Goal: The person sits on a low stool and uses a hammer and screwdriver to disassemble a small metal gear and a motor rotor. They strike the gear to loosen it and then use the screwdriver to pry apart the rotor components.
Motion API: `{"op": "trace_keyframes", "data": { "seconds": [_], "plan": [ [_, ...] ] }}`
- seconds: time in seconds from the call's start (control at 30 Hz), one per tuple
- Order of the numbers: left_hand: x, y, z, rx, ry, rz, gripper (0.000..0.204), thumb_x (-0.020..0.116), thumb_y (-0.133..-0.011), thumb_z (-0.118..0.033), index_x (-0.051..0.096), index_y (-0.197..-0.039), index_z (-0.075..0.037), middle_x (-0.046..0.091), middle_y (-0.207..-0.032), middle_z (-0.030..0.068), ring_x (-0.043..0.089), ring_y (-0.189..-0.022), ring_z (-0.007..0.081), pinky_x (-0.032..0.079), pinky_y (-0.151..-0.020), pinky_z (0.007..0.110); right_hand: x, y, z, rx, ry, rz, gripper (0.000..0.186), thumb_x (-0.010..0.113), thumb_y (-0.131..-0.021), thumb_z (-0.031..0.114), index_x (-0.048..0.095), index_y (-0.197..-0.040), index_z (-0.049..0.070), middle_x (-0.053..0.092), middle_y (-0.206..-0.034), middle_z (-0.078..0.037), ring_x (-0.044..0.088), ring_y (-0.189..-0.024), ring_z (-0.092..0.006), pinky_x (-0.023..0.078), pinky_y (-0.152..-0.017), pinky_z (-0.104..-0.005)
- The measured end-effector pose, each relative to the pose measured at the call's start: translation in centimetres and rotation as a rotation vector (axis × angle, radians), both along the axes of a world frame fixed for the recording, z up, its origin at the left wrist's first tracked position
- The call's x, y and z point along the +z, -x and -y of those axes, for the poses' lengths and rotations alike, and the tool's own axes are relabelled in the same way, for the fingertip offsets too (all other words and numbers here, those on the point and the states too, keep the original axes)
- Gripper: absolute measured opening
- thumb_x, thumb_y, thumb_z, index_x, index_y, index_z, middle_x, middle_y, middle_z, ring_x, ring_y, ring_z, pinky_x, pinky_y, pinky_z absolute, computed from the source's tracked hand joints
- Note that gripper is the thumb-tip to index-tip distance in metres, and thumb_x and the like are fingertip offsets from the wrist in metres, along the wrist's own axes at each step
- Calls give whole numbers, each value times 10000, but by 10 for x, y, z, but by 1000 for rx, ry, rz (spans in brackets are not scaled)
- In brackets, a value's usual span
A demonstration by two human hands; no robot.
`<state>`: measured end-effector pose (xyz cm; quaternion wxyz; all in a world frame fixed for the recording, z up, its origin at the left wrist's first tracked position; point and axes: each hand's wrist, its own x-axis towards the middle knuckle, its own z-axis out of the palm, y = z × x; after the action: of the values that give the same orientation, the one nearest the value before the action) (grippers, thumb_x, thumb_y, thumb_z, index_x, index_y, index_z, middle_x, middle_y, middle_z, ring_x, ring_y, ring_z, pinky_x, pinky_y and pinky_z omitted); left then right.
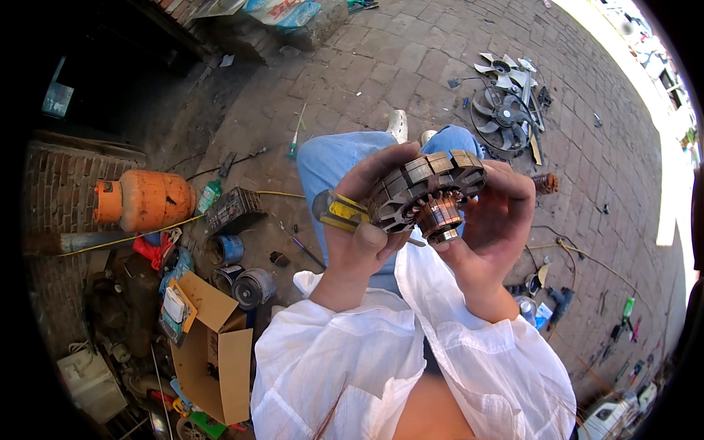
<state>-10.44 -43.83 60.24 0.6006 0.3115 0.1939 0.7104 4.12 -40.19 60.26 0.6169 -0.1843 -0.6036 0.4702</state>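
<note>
Between my two hands, above my lap, is a motor armature (411,182) with a ring of dark, worn metal segments. Its copper commutator (438,214) and short shaft end point toward me. My left hand (352,258) is closed round the armature's left side, fingers over its far edge. A screwdriver (343,211) with a yellow-and-black handle is also tucked in that hand; a bit of thin metal shows below the armature. My right hand (493,227) grips the right side, its thumb against the commutator's shaft end. The fingertips behind are partly hidden.
Fan blades (506,114) lie on the brick paving (411,55) at the far right. To my left are an orange gas cylinder (158,200), an open cardboard box (233,367) and cans (253,287). Cables and a drill-like tool (561,302) lie at right.
</note>
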Motion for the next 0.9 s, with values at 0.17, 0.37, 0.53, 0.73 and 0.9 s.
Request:
{"op": "trace_keyframes", "data": {
  "seconds": [0.17,0.37,0.53,0.73,0.9],
  "plan": [
    [0,-2,1,9,-31,9,952,827,-752,-449,374,-1391,94,568,-1282,201,583,-1199,256,501,-1002,374,-1,-1,-1,-12,-40,15,752,880,-674,123,440,-1274,18,471,-1196,-145,551,-1027,-184,560,-673,-278],
    [3,-1,3,22,23,-22,978,833,-721,-494,397,-1375,87,586,-1263,197,599,-1179,245,541,-931,338,0,-2,1,-13,-57,13,769,891,-665,129,438,-1275,13,477,-1186,-148,549,-1026,-187,558,-669,-274],
    [2,-3,3,99,45,-55,998,830,-695,-545,423,-1364,74,616,-1227,180,664,-917,127,530,-635,179,2,-1,3,-35,-56,24,785,901,-646,112,438,-1272,13,479,-1198,-156,554,-1023,-191,559,-665,-276],
    [2,-5,3,97,48,-77,988,812,-697,-587,452,-1344,68,656,-1136,160,560,-607,8,379,-442,129,5,-1,4,-28,-56,23,778,898,-644,95,438,-1267,18,478,-1209,-161,564,-1010,-191,560,-666,-280],
    [-5,-6,7,110,138,-89,924,793,-736,-579,480,-1315,71,675,-1031,130,514,-550,7,364,-433,142,-1,0,7,-37,47,-5,772,878,-662,72,411,-1275,19,483,-1216,-139,575,-980,-179,555,-710,-292]
  ]
}}
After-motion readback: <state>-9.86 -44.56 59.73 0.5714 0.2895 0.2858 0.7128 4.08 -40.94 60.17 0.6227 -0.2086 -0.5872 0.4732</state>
